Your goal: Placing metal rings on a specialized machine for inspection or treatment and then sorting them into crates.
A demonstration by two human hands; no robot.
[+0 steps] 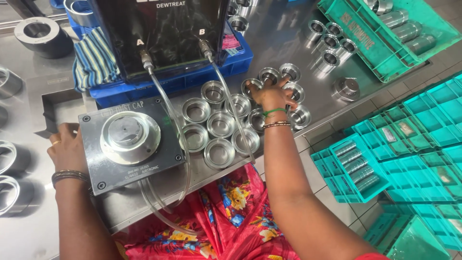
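1. Your lap, in red floral cloth [231, 212], fills the bottom edge, pressed against the steel table [298, 43]
2. Your left hand [67, 149] rests on the table at the left edge of a grey gauge block [96, 163]; its fingers curl loosely and grasp nothing that shows
3. On that block sits a round metal cap [129, 136], with two clear hoses [166, 103] running up to a black box [163, 33]
4. Your right hand [272, 96] reaches forward into a cluster of shiny metal cups [219, 125], fingertips pinched on one cup [253, 86] at the far side
5. More cups stand farther right, near green trays [385, 43] holding metal cylinders
6. Teal trays [353, 166] lie on the floor to your right
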